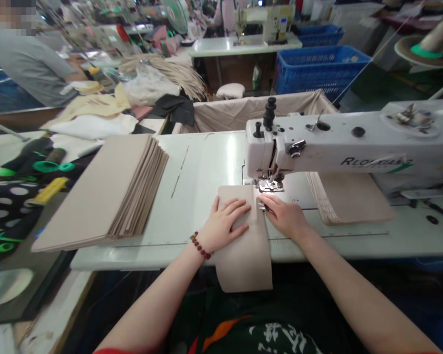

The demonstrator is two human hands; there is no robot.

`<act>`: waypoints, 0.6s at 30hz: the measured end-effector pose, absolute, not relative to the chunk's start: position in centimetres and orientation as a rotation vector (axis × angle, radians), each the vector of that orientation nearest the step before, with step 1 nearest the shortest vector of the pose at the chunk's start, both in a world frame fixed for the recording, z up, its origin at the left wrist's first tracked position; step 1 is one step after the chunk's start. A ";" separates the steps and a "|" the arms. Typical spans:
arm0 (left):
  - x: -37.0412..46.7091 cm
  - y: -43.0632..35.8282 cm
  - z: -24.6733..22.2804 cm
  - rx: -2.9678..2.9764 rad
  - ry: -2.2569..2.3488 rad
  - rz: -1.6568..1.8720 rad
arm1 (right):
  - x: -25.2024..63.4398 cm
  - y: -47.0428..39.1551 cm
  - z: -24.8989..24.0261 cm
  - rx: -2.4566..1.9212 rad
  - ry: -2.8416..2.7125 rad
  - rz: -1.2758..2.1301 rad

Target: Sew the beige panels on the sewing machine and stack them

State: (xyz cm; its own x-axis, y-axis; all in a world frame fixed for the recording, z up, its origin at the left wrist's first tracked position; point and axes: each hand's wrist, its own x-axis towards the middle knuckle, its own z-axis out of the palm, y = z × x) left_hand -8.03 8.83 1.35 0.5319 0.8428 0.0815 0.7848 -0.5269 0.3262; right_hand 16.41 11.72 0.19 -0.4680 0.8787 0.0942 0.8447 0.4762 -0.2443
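A beige panel [243, 260] lies below the needle area of a white sewing machine [317, 142], its near end hanging over the table's front edge. My left hand [227, 223] rests flat on the panel with its fingers spread; a beaded bracelet circles that wrist. At the panel's right edge, close to the presser foot [269, 183], my right hand [284, 214] is closed round a small metal tool [263, 207], whose pointed tips stick out to the left. The rest of the tool is hidden in the fingers.
A tall stack of beige panels [92, 187] stands on the left of the table [195, 167]. Another beige stack [358, 196] lies right, under the machine arm. Thread spools [55, 160] and cloth are far left. Behind are blue crates [317, 71] and a person in grey [29, 59].
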 end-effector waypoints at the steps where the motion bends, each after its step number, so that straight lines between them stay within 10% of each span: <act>1: -7.9 9.0 1.3 2.523 1.365 0.337 | 16.4 11.8 0.2 -1.496 -2.512 0.236; 18: -7.9 9.2 1.2 2.459 1.382 0.355 | 16.5 12.0 -0.2 -1.466 -2.515 0.217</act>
